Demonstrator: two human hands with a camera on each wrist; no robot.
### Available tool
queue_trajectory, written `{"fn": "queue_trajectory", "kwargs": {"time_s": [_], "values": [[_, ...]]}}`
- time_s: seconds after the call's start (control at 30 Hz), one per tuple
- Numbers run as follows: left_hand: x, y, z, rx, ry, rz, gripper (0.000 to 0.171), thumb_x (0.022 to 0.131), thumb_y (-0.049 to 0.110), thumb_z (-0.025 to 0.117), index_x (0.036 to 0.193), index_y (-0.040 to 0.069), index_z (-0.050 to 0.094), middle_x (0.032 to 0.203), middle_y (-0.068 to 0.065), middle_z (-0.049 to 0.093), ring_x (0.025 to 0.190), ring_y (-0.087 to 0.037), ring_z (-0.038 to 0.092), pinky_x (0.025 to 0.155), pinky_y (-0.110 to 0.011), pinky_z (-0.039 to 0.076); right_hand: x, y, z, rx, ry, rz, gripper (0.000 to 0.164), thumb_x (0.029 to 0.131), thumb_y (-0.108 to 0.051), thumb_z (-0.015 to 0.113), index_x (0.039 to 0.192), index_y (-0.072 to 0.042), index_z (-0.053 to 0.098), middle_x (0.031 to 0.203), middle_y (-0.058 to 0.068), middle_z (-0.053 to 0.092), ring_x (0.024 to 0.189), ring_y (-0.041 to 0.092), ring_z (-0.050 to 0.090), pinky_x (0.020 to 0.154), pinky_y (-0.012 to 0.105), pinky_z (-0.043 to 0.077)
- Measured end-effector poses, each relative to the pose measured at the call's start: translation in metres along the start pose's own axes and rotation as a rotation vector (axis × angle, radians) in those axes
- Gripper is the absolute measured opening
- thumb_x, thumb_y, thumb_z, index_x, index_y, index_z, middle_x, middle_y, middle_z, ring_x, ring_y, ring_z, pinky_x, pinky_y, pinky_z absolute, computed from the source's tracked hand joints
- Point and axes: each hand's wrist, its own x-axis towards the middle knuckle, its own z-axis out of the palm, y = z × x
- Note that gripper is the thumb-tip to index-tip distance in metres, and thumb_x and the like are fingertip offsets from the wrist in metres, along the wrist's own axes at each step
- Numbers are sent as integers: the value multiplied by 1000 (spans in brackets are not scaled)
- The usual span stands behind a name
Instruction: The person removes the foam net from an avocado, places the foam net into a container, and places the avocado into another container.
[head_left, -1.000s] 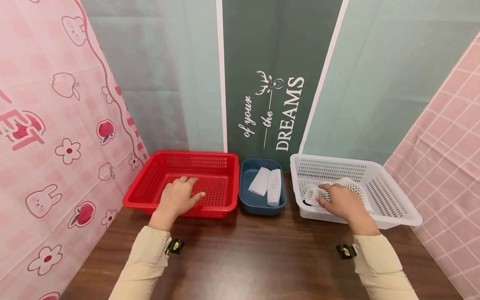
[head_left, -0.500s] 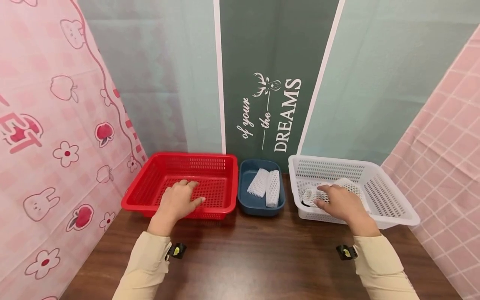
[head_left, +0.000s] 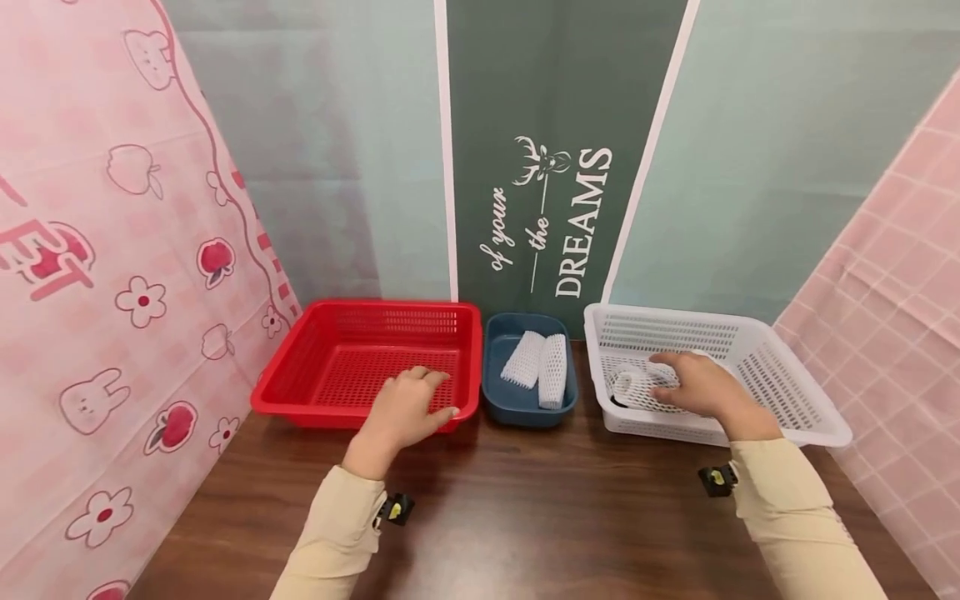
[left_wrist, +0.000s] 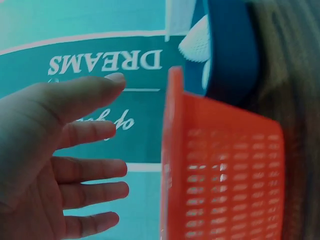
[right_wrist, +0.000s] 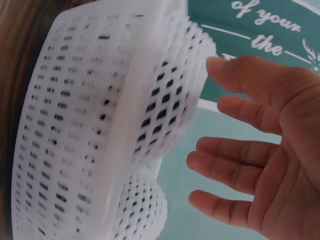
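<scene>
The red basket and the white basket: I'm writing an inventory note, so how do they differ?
Colour: the red basket is bright red, the white basket plain white. Contents: the white basket holds white netted things; nothing shows inside the red basket. Place: the red basket sits left of the blue tub, the white basket right of it. Both are rectangular with slotted walls.

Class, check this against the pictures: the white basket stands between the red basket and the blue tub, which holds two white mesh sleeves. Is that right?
Not quite: the middle place is wrong. The head view shows the blue tub standing between the red basket and the white basket. The tub does hold two white mesh sleeves.
</scene>
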Motion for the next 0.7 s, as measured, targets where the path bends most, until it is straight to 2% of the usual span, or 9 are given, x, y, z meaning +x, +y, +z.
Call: {"fn": "queue_trajectory", "kwargs": {"time_s": [0.33,0.7], "values": [[5,23,15,-5,17,123,49,69,42,65,106,12,59,97,-6,53,84,-20,51,68,-38,42,9,7,-4,-12,-136,49,59,60,-13,71,112,6,51,101,23,55,90,39,50,73,48,39],[10,47,25,-57,-1,195,48,70,44,64,107,13,59,98,-4,54,85,-17,51,68,-35,42,20,10,4,-30,-258,30,68,51,2,65,116,6,45,102,24,53,80,27,49,65,38,39]]}}
